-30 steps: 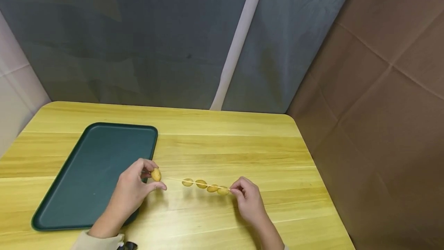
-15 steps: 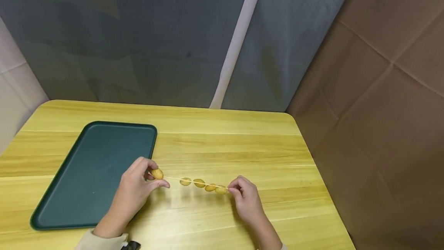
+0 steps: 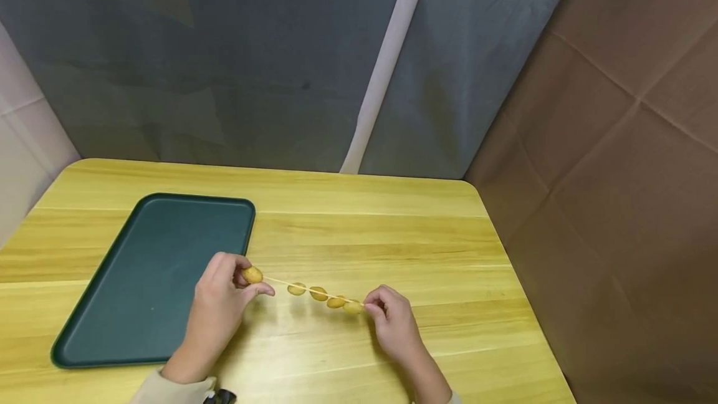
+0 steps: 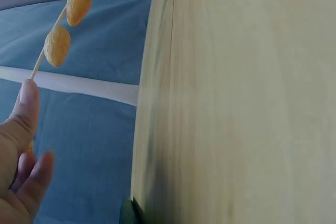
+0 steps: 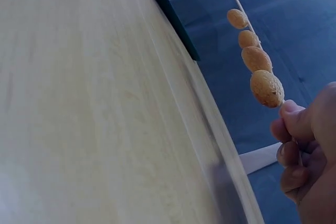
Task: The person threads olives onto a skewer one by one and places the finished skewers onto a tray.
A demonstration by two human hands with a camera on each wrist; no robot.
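In the head view my left hand [image 3: 215,304] holds a small golden-brown oval food piece [image 3: 253,275] between its fingers, with the thumb stretched out below. A thin wooden skewer [image 3: 277,280] runs from that piece to my right hand [image 3: 396,326], which pinches its other end. Several similar oval pieces [image 3: 318,293] sit along the skewer, bunched toward the right hand. The right wrist view shows the largest-looking piece [image 5: 266,88] close to the thumb and curled fingers. The left wrist view has the skewer reaching the left thumb tip; the held piece is mostly hidden there.
A dark green rectangular tray [image 3: 151,279] lies on the left of the wooden table [image 3: 392,223], partly under the left forearm. Grey-blue cloth [image 3: 224,67] hangs behind the table and brown cloth [image 3: 628,204] along its right side.
The left hand's oval piece has turned from upright to lying along the skewer and now meets its tip. The right hand has shifted slightly left with the skewer.
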